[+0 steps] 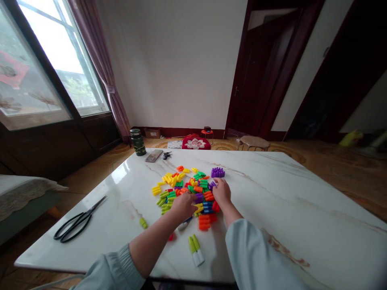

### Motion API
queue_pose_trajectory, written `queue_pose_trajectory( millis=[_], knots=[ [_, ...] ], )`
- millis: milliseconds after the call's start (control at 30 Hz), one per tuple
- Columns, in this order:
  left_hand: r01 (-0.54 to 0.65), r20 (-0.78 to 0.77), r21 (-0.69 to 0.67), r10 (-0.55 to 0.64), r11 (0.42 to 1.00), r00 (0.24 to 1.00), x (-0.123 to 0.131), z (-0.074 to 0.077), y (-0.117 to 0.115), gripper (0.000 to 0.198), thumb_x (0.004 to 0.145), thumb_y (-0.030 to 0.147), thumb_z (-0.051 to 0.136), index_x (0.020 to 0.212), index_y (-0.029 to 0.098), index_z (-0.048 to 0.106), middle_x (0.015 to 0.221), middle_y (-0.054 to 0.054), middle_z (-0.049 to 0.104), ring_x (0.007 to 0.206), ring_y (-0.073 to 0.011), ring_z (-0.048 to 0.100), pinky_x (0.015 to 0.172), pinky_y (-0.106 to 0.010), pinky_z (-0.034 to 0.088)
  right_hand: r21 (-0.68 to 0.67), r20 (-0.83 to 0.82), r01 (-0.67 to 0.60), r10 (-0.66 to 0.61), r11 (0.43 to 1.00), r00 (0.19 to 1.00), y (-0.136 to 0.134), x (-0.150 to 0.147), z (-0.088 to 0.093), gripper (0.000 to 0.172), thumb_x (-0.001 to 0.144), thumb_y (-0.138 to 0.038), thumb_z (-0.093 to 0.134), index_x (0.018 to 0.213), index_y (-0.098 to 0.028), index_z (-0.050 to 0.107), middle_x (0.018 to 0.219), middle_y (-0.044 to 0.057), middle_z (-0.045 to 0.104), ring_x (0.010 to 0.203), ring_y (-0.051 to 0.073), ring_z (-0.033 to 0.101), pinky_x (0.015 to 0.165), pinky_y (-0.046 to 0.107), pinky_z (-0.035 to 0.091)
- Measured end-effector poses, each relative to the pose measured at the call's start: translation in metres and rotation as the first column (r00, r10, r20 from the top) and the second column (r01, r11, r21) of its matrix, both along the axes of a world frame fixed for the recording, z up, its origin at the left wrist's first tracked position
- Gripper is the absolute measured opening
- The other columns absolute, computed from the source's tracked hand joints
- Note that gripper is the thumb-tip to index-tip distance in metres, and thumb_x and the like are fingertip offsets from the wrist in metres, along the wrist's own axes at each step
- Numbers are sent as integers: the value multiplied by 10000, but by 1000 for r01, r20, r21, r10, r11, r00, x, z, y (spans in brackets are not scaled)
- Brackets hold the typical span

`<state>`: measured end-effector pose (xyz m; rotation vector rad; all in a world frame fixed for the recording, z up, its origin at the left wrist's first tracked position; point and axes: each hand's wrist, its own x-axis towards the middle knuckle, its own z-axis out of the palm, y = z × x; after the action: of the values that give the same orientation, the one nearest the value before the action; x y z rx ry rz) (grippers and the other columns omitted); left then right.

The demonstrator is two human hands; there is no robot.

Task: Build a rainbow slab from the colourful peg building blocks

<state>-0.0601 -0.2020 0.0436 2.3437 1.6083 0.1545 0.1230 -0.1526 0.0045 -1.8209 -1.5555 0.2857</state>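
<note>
A heap of small, bullet-shaped plastic pieces (pixel 172 194), many joined in short rows, lies in the middle of the marble-patterned table. My left hand (pixel 183 206) reaches over its near side, fingers and thumb apart, beside a purple row (pixel 198 197) and a yellow piece (pixel 198 208). At the right side, my right hand (pixel 222 191) has its fingers closed on a small purple piece (pixel 212 185), partly hidden by the fingertips. Behind that hand stands a purple cluster (pixel 218 172). Orange rows (pixel 204 222) and blue rows (pixel 208 207) lie between my forearms.
Black-handled scissors (pixel 79 220) lie at the left of the white table (pixel 272 189). Two green-and-white pieces (pixel 196 250) rest near the front edge, a lone green piece (pixel 143 222) left of my arm. At the back are a flask (pixel 138 142), a phone (pixel 154 156) and keys (pixel 167 155).
</note>
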Motion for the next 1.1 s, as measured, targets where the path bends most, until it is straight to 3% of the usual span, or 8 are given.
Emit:
queue_pose_trajectory(
  millis=[133, 233, 300, 400, 567, 667, 900, 1100],
  knots=[
    [-3, 15, 12, 3, 1000, 1000, 1, -7, 6, 369, 764, 227, 631, 1132, 245, 655, 1134, -85, 636, 995, -261, 637, 782, -304, 496, -153, 87, -20, 34, 988, 996, 10, 5, -9, 536, 769, -71, 462, 1265, -228, 590, 1313, 61, 579, 1192, 229, 524, 956, 294, 424],
    [14, 48, 58, -17, 998, 999, 2, -15, 12, 390, 791, 163, 572, 1167, 246, 637, 1178, -84, 626, 1047, -248, 618, 823, -300, 491, -251, 140, -36, 73, 967, 987, 14, 1, -15, 511, 848, -243, 484, 1357, -284, 499, 1413, 53, 489, 1266, 268, 451, 955, 369, 417],
    [54, 62, 104, -60, 993, 996, 3, -20, 17, 458, 789, 104, 536, 1221, 240, 607, 1208, -76, 618, 1091, -236, 592, 887, -302, 473, -301, 185, -13, 71, 953, 980, 16, -4, -15, 523, 856, -351, 503, 1376, -320, 467, 1413, 61, 478, 1267, 286, 438, 941, 403, 413],
    [157, -4, 159, -159, 975, 987, 3, -27, 24, 553, 781, 55, 514, 1294, 257, 560, 1263, -69, 591, 1148, -244, 543, 958, -329, 441, -352, 232, 4, 83, 936, 969, 19, -10, -14, 490, 832, -362, 534, 1322, -335, 522, 1338, 65, 529, 1227, 291, 458, 920, 407, 403],
    [240, -193, 205, -201, 949, 960, 3, -29, 30, 503, 825, 137, 552, 1280, 354, 559, 1268, -75, 558, 1119, -294, 533, 853, -383, 480, -300, 244, 44, 31, 953, 969, 19, -12, -14, 323, 803, -214, 540, 1089, -270, 681, 1155, 88, 608, 1108, 258, 527, 857, 329, 408],
    [260, -237, 228, -206, 938, 949, 5, -29, 33, 415, 856, 190, 554, 1240, 346, 579, 1207, -81, 574, 1098, -288, 541, 821, -374, 478, -236, 221, 63, -10, 970, 975, 18, -10, -18, 260, 795, -175, 545, 992, -230, 706, 1091, 98, 614, 1050, 231, 552, 850, 289, 407],
    [282, -223, 270, -225, 921, 949, 8, -37, 35, 320, 895, 159, 474, 1157, 291, 603, 1039, -72, 591, 970, -234, 573, 708, -294, 457, -243, 202, 48, 2, 969, 979, 17, -10, -22, 251, 798, -261, 615, 1031, -230, 703, 1104, 113, 613, 1032, 243, 562, 855, 295, 405],
    [285, -254, 310, -210, 907, 944, 9, -40, 36, 321, 874, 135, 472, 1131, 266, 614, 1040, -88, 576, 971, -249, 567, 721, -315, 452, -212, 168, 46, -10, 976, 986, 15, -9, -23, 218, 796, -221, 603, 981, -217, 719, 1027, 107, 645, 985, 229, 586, 878, 290, 399]
  ],
)
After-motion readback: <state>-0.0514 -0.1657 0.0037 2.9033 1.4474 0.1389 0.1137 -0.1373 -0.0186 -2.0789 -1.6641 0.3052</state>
